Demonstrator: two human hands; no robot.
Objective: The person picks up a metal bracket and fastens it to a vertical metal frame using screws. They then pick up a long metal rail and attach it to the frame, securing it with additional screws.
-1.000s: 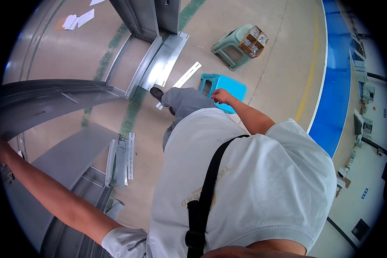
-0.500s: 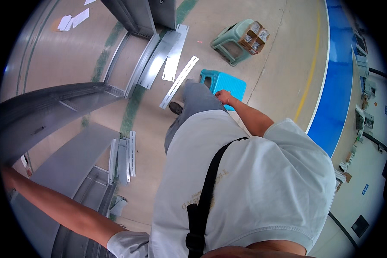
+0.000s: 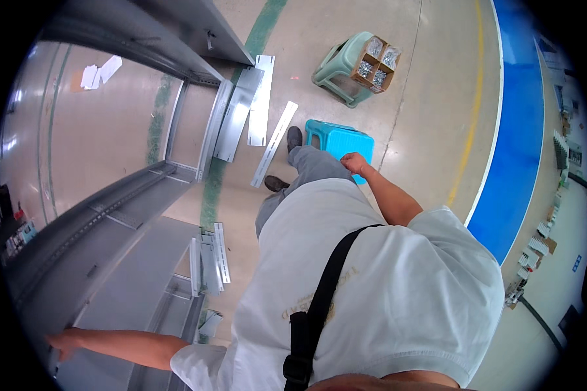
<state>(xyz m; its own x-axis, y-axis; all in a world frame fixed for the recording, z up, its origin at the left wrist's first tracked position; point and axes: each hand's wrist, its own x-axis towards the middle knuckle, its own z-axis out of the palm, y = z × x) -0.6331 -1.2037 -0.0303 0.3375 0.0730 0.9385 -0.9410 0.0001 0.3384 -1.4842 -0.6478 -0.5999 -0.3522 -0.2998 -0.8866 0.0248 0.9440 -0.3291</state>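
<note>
My left hand [image 3: 64, 342] reaches out to the far lower left, beside a tall grey metal cabinet frame [image 3: 104, 241]. Its fingers are dim and smeared, so whether they touch the metal or grip anything cannot be told. On the other side, my right hand [image 3: 354, 163] hangs low in front of my right hip, above the front part of a bright blue plastic stool [image 3: 346, 140]. The fingers of that hand are curled in, and what they hold, if anything, is hidden.
Flat metal strips [image 3: 261, 101] and a slotted strip [image 3: 275, 143] lie on the floor near my shoes [image 3: 295, 138]. Beyond stands a pale green stool [image 3: 336, 68] bearing a divided cardboard box [image 3: 377, 63] of small metal parts. More strips [image 3: 212, 260] lie beside the cabinet.
My left hand has come inward from the picture's left rim along the cabinet. The view has shifted, and both my shoes now show. My right hand stays low by the blue stool.
</note>
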